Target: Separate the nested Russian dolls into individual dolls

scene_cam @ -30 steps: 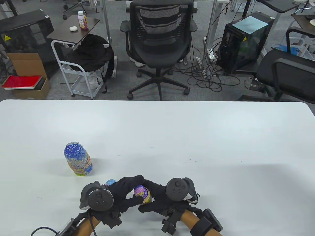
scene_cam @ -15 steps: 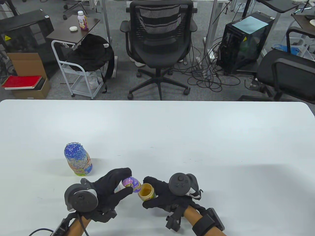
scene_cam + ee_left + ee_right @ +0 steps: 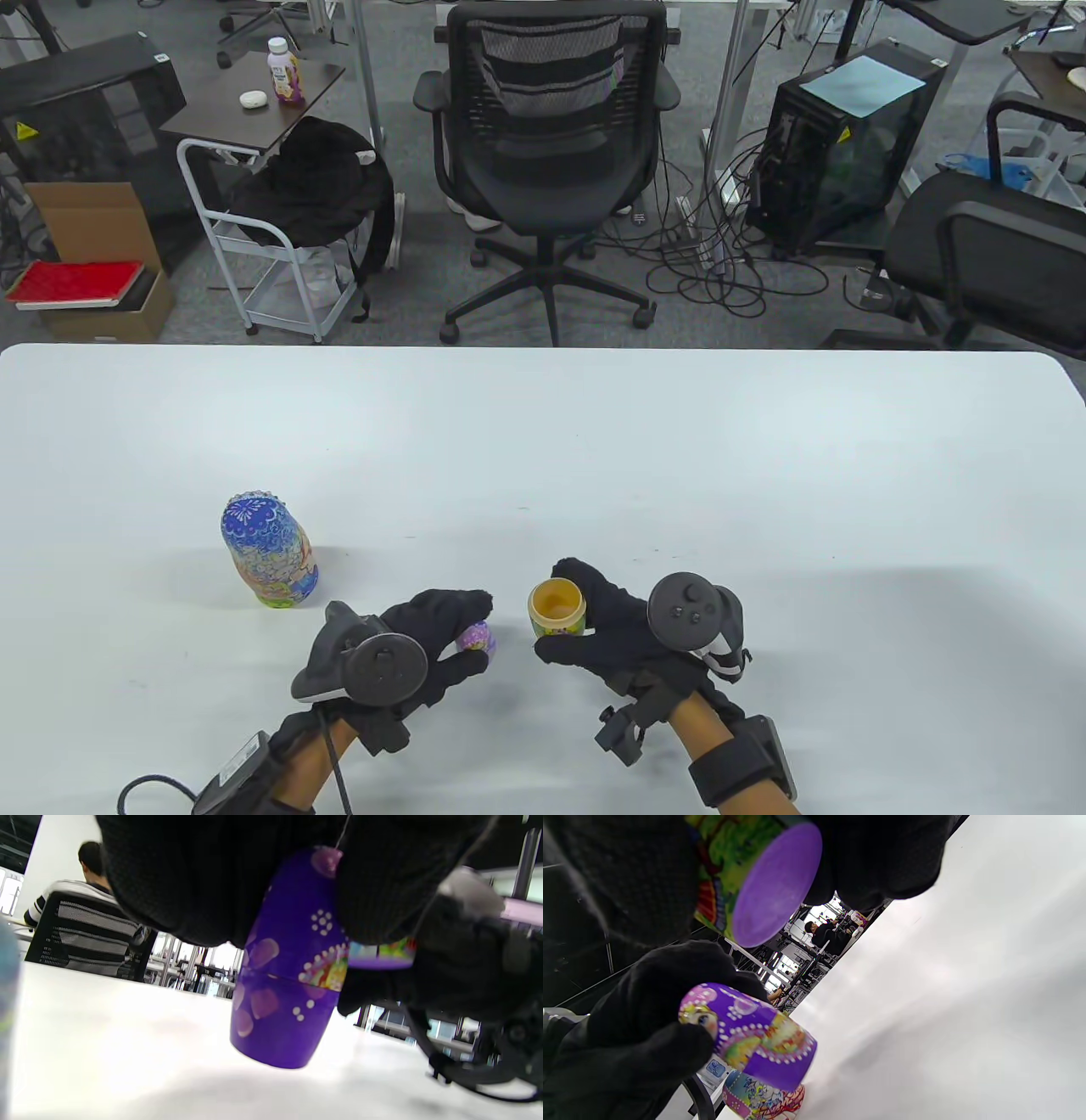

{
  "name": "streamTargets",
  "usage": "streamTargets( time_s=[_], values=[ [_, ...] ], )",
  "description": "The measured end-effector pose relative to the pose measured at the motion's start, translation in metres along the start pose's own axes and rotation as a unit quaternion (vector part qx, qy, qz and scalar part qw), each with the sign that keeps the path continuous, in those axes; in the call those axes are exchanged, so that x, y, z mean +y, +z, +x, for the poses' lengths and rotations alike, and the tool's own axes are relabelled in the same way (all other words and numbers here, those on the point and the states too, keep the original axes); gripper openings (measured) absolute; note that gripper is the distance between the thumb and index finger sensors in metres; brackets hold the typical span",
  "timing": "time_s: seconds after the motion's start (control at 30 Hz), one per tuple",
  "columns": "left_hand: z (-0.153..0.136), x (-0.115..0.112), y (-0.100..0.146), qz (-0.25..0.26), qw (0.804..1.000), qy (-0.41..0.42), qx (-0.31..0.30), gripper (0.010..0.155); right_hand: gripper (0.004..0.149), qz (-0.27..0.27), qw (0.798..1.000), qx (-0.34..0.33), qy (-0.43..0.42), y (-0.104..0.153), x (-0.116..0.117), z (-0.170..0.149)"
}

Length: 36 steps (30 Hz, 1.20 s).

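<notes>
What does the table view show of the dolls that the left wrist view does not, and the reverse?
Only the table view shows the big blue doll standing alone on the white table, and the hollow mouth of the open doll base in the right hand. Only the left wrist view shows the small purple doll's seam, pale petals and flat bottom just above the table. Both show the left hand holding that purple doll from above.

Glossy lacquered purple doll (image 3: 288, 984) catching light, matt black knit gloves (cloth) (image 3: 441, 628), smooth white table (image 3: 594, 458) showing a soft sheen
</notes>
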<state>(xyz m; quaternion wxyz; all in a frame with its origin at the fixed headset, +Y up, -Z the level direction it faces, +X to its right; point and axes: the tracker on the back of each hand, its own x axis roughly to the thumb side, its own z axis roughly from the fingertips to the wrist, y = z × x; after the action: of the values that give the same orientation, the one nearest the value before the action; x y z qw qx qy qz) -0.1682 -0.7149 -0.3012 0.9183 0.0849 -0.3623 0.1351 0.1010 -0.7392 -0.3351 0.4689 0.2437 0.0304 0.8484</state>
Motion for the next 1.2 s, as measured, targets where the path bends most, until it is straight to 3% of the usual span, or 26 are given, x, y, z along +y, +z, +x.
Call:
streamTargets(
  time_s=[0.4, 0.47, 0.6, 0.63, 0.73, 0.87, 1.0, 1.2],
  values=[
    [-0.006, -0.02, -0.004, -0.047, 0.999, -0.007, -0.004, 0.07, 0.094, 0.03, 0.999, -0.015, 0.006, -0.001, 0.014, 0.007],
    [-0.006, -0.015, 0.0, -0.07, 0.997, -0.015, 0.0, 0.084, 0.094, 0.037, 0.999, -0.019, 0.013, -0.001, 0.017, 0.008],
    [-0.009, 0.012, 0.016, -0.018, 0.998, -0.054, 0.018, 0.09, 0.094, 0.037, 0.999, -0.03, 0.009, 0.0, 0.021, 0.013],
    [-0.013, 0.019, 0.022, -0.027, 0.995, -0.085, 0.036, 0.089, 0.094, 0.037, 0.999, -0.032, 0.005, 0.0, 0.022, 0.014],
    [-0.033, 0.02, 0.036, -0.134, 0.973, -0.151, 0.112, 0.094, 0.094, 0.043, 0.998, -0.039, 0.003, -0.001, 0.029, 0.017],
    [-0.059, 0.008, 0.04, -0.169, 0.973, -0.067, 0.14, 0.087, 0.094, 0.052, 0.998, -0.046, 0.011, 0.0, 0.035, 0.02],
    [-0.071, -0.001, 0.038, -0.127, 0.984, 0.01, 0.124, 0.072, 0.094, 0.059, 0.997, -0.054, 0.019, 0.001, 0.038, 0.022],
    [-0.051, 0.042, 0.037, -0.051, 0.995, -0.008, 0.09, 0.079, 0.094, 0.033, 0.996, -0.078, 0.008, 0.003, 0.034, 0.034]
  ],
)
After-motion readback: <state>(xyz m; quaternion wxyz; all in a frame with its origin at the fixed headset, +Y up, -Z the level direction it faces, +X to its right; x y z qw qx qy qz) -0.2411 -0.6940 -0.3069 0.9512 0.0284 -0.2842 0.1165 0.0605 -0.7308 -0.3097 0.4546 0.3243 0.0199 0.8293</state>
